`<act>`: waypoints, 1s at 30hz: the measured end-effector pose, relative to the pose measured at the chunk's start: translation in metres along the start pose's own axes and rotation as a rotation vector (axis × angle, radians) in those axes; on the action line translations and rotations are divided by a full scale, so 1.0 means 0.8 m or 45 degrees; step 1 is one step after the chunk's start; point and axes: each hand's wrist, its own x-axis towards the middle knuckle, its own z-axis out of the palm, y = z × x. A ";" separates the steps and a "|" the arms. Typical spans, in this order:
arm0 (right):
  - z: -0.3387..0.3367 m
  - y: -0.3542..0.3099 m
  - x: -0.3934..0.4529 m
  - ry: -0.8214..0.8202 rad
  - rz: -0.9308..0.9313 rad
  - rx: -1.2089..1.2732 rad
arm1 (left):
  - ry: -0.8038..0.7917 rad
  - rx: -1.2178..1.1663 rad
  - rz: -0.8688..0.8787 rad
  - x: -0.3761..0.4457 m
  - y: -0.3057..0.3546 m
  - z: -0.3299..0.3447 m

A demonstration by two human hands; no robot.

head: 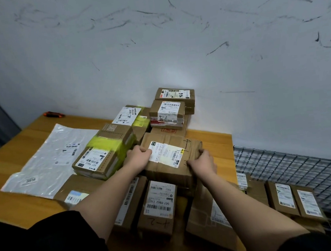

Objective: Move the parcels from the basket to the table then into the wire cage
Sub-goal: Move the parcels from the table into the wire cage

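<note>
Parcel [173, 161], brown, white label on top, gripped at both ends: left hand [138, 156] curled over its left edge, thumb on the label; right hand [203, 163] curled round its right end, fingers over the far corner. Resting on other boxes, tilted slightly, in the middle of the table [6, 164]. Just left of the left hand, a box with yellow tape [106, 152]; further left, a flat grey mailer [48, 157]. Beyond the hands, against the wall [151, 44], a stack of small boxes [169, 108], the top ones marked by hand. Below the forearms, nearer the body, more labelled boxes [159, 206] lying side by side. Right of the right hand, past the table's edge, the wire cage [301, 167], with several parcels [292, 199] already inside, standing close together. Far left of the hands, near the wall, an orange-and-black tool [54, 114]. Dark sleeves at both upper arms.
</note>
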 end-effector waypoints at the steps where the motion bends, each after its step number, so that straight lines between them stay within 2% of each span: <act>1: -0.003 -0.003 -0.005 0.013 -0.017 0.009 | 0.017 -0.011 0.009 -0.002 0.000 -0.001; 8: -0.032 -0.026 -0.032 0.159 -0.140 0.070 | 0.194 -0.075 0.081 -0.027 0.020 -0.009; 13: -0.066 -0.042 -0.053 0.329 -0.243 0.220 | 0.448 -0.142 0.180 -0.067 0.055 -0.013; 17: -0.109 -0.049 -0.065 0.459 -0.316 0.405 | 0.605 -0.192 0.324 -0.105 0.098 -0.009; 21: -0.163 -0.041 -0.060 0.497 -0.374 0.494 | 0.685 -0.258 0.427 -0.138 0.138 0.013; 25: -0.224 -0.028 -0.049 0.527 -0.383 0.517 | 0.636 -0.314 0.436 -0.168 0.185 0.053; 28: -0.270 -0.008 -0.043 0.554 -0.357 0.520 | 0.495 -0.416 0.331 -0.182 0.219 0.087; 30: -0.299 0.011 -0.039 0.577 -0.319 0.540 | 0.342 -0.595 0.251 -0.181 0.239 0.110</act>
